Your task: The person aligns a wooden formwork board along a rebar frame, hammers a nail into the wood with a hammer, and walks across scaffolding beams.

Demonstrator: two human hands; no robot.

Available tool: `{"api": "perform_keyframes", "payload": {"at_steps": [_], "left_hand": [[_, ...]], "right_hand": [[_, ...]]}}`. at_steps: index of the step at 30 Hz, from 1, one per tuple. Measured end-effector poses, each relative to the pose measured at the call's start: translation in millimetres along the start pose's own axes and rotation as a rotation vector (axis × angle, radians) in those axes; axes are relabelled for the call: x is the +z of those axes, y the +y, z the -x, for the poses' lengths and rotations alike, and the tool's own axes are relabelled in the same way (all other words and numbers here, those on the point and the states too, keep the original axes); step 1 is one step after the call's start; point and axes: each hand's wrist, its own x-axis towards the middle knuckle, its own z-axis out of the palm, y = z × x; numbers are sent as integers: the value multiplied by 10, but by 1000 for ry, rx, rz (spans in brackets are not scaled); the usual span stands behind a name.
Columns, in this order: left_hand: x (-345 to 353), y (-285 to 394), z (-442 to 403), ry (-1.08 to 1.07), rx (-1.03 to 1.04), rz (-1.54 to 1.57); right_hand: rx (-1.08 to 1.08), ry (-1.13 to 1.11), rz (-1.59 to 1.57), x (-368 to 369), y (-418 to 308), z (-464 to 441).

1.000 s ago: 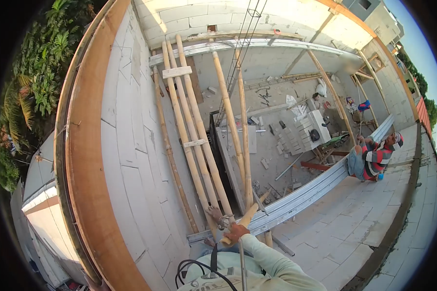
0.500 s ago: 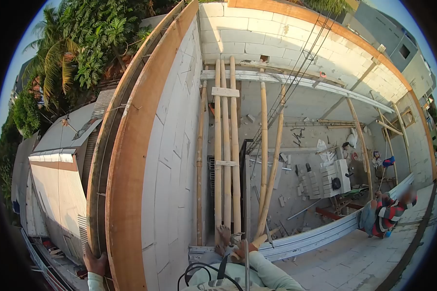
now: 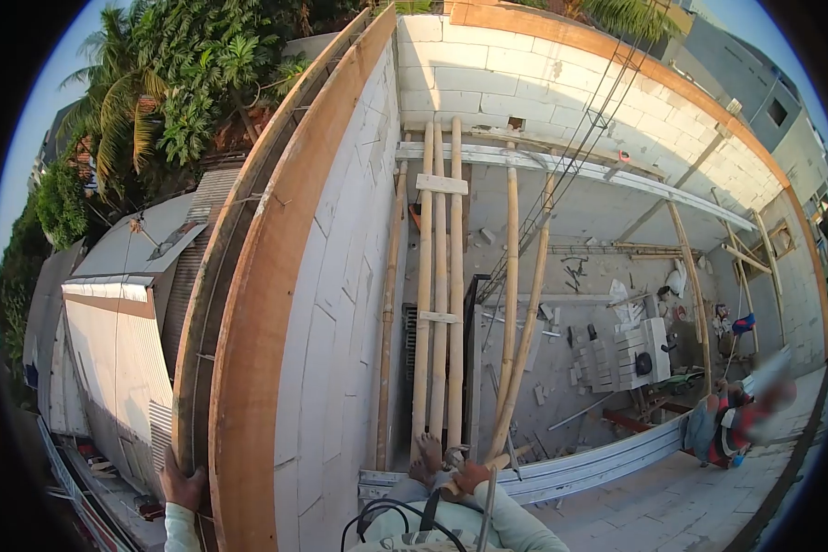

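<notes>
My left hand [image 3: 183,480] grips the outer wooden board [image 3: 191,386] of the formwork along the wall top, at the lower left. At the bottom centre my right hand [image 3: 472,476] is closed; what lies inside its fingers is too small to make out. A metal rod [image 3: 488,511] runs down just right of it, and a short bamboo end [image 3: 499,462] is close by. Bare feet [image 3: 425,457] rest at the near end of three parallel bamboo poles [image 3: 440,368], which two short wooden crosspieces join. Black cables [image 3: 377,511] loop over the light clothing.
Metal channels [image 3: 580,469] span the near side. Beyond the poles, the floor far below holds stacked blocks [image 3: 642,354] and debris. A person in a striped shirt [image 3: 729,423] sits at the right. Thin steel reinforcement [image 3: 584,129] slants across the opening. Roofs [image 3: 110,345] and trees stand outside the wall.
The view has swung left and up, bringing the formwork and my left hand into fuller sight. My right hand stays closed near the feet, with the rod now tilted.
</notes>
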Motion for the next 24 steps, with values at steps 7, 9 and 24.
{"api": "perform_keyframes", "payload": {"at_steps": [7, 9, 24], "left_hand": [[16, 26, 6, 41, 24, 4], [27, 15, -2, 35, 36, 28], [104, -157, -44, -13, 30, -28]], "right_hand": [[141, -58, -25, -369, -69, 46], [128, -36, -20, -339, 35, -21], [159, 97, -42, -400, 238, 130]]}}
